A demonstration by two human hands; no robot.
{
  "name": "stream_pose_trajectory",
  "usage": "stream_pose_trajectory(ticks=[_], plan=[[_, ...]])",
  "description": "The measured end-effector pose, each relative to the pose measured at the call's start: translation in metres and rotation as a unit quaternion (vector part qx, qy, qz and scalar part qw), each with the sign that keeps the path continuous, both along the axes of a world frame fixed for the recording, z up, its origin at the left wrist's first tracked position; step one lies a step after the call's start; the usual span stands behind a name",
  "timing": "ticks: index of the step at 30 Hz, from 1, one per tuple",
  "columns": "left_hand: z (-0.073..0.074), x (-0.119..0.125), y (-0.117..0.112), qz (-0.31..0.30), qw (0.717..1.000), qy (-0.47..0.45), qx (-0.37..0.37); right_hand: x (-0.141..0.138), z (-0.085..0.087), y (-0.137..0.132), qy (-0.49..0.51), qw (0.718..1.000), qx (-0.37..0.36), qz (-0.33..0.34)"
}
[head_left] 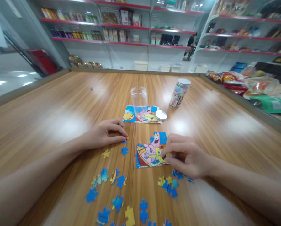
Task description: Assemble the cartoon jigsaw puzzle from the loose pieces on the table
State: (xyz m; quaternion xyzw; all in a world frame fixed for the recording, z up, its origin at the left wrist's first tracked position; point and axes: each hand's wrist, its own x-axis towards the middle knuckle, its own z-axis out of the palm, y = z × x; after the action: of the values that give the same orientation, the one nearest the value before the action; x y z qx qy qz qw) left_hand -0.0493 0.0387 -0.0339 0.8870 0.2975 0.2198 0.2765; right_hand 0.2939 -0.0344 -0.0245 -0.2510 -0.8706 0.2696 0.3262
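Left hand (109, 133) pinches a small jigsaw piece (126, 138) at its fingertips. Right hand (187, 153), half-curled, touches the partly assembled puzzle (151, 153); whether it grips anything is unclear.

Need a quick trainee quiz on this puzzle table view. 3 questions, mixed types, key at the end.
1. Fill in the blank: the clear jar stands on the ____.
2. True or false: the printed canister is farther right in the picture than the clear jar.
3. Multiple choice: what is the left hand touching with thumb and finger?
A) the loose silver lid
B) a puzzle piece
C) the partly assembled puzzle

Key:
1. picture sheet
2. True
3. B, a puzzle piece
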Motion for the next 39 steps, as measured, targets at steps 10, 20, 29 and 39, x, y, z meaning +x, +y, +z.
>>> stream_pose_trajectory(ticks=[10, 20, 29, 39], plan=[[-0.002, 0.000, -0.003, 0.003, 1.000, 0.009, 0.013, -0.001, -0.005, -0.003, 0.027, 0.996, 0.041, 0.071], [0.000, 0.009, -0.006, 0.005, 1.000, 0.006, 0.023, 0.000, -0.002, 0.004, 0.016, 0.997, 0.063, 0.042], [0.037, 0.021, -0.027, -0.033, 0.997, 0.031, 0.067, 0.004, -0.004, 0.005, 0.006, 0.998, 0.050, 0.041], [0.081, 0.052, -0.088, -0.201, 0.938, 0.277, 0.055, 0.005, -0.004, 0.006, 0.003, 0.997, 0.061, 0.042]])
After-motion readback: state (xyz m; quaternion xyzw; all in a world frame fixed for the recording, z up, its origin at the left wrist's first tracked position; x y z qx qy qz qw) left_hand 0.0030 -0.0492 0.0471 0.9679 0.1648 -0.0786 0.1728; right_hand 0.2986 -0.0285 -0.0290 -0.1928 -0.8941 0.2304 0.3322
